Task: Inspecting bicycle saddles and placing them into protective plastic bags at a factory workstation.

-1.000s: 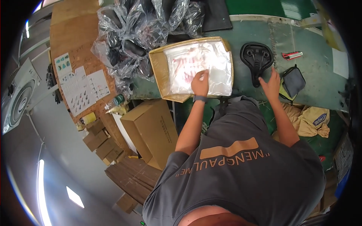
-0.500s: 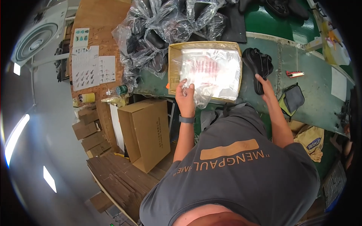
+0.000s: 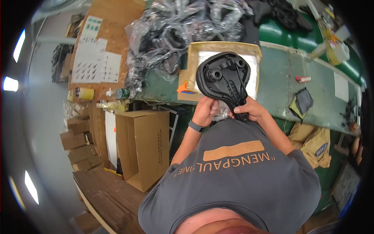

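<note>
A black bicycle saddle (image 3: 222, 80), underside up with two round springs showing, is tilted over a shallow open cardboard box (image 3: 224, 45). My right hand (image 3: 251, 109) is closed around the saddle's narrow nose, which points toward me. Beside the nose, my left hand (image 3: 205, 111) is closed on a crumpled clear plastic bag (image 3: 221, 110); its fingertips are partly hidden under the saddle. White, shiny wrapping (image 3: 251, 72) lies in the box, largely covered by the saddle.
Several plastic-wrapped black saddles (image 3: 171, 39) are heaped behind the box. An orange cutter-like tool (image 3: 181, 86) lies left of it. To the right are a grey-green pouch (image 3: 302, 102) and a small red item (image 3: 302, 79). A large open carton (image 3: 150, 148) stands below left.
My right hand has brought the saddle from the table's right side over the box and turned its underside up. The left hand has drawn the clear bag toward me, beside the saddle's nose.
</note>
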A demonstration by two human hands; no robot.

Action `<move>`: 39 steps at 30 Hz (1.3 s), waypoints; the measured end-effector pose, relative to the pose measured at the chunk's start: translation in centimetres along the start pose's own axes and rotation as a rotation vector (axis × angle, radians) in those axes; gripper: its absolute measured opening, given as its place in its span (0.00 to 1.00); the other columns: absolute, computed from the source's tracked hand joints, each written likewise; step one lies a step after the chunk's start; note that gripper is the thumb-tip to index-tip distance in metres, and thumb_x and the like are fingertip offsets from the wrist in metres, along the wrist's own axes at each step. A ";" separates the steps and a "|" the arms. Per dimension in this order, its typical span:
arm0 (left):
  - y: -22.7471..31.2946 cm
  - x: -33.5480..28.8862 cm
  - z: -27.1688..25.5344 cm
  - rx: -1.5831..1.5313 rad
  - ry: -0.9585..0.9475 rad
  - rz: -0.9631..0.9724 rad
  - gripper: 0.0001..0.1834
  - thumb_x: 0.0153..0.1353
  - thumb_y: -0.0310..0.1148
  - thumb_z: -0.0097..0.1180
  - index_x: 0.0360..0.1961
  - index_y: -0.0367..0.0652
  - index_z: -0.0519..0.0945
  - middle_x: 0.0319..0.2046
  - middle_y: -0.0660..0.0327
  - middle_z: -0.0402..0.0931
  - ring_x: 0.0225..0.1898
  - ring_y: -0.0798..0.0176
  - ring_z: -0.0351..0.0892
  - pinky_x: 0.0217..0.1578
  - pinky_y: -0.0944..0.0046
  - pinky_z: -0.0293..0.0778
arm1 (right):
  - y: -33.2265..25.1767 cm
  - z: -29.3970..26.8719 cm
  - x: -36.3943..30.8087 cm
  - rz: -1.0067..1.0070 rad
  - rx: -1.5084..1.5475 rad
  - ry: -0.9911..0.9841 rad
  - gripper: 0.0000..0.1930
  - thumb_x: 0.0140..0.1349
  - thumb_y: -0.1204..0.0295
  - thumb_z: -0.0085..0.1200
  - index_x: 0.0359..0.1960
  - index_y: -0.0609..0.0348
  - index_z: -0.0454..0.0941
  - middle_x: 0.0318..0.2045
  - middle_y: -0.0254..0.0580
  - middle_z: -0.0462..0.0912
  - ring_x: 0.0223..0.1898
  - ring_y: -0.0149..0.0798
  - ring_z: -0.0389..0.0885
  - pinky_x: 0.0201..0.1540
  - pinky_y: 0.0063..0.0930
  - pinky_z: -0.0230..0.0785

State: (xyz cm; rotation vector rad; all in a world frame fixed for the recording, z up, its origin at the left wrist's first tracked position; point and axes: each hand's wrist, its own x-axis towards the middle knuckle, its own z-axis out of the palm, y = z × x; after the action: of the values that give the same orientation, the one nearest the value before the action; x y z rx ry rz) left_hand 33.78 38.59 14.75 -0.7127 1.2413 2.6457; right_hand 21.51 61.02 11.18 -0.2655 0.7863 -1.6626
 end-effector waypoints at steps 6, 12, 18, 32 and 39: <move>7.4 -8.5 -10.8 0.048 0.492 0.521 0.18 0.80 0.41 0.54 0.55 0.37 0.85 0.24 0.71 0.74 0.26 0.76 0.69 0.28 0.73 0.68 | 1.7 8.5 5.9 -0.057 -1.045 0.207 0.54 0.48 0.75 0.75 0.78 0.65 0.56 0.62 0.60 0.79 0.66 0.53 0.78 0.68 0.42 0.68; 8.0 -20.3 -12.3 0.927 0.649 0.988 0.10 0.69 0.28 0.63 0.47 0.36 0.89 0.35 0.49 0.86 0.32 0.53 0.86 0.34 0.60 0.79 | 9.3 19.8 17.3 0.136 -1.519 0.087 0.67 0.47 0.76 0.76 0.84 0.52 0.37 0.56 0.69 0.83 0.60 0.65 0.82 0.64 0.47 0.73; 5.1 -31.7 -17.2 1.201 0.920 1.123 0.12 0.66 0.28 0.65 0.49 0.40 0.89 0.47 0.52 0.88 0.47 0.49 0.88 0.46 0.58 0.83 | 14.6 24.2 36.5 0.241 -0.682 -0.051 0.30 0.60 0.75 0.70 0.66 0.58 0.76 0.55 0.43 0.86 0.54 0.42 0.84 0.63 0.38 0.74; -4.6 -33.3 -20.6 0.785 1.113 0.433 0.23 0.70 0.35 0.63 0.64 0.43 0.80 0.53 0.54 0.86 0.50 0.55 0.88 0.47 0.58 0.84 | 19.9 30.2 42.1 -0.371 -1.174 -0.590 0.17 0.68 0.63 0.62 0.50 0.63 0.84 0.44 0.50 0.87 0.49 0.46 0.86 0.54 0.40 0.78; 0.5 -20.2 -13.8 1.383 0.423 0.393 0.27 0.68 0.39 0.64 0.66 0.46 0.77 0.53 0.51 0.83 0.55 0.44 0.83 0.55 0.50 0.80 | 13.5 7.0 16.0 0.310 -0.866 -0.176 0.22 0.72 0.68 0.62 0.64 0.63 0.78 0.35 0.42 0.89 0.34 0.29 0.85 0.39 0.26 0.78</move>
State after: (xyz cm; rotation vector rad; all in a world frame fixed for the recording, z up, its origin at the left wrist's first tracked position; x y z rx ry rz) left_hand 56.30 29.43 17.00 -0.7295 2.9245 1.1283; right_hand 31.95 42.84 4.11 -0.8317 1.3051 -0.9169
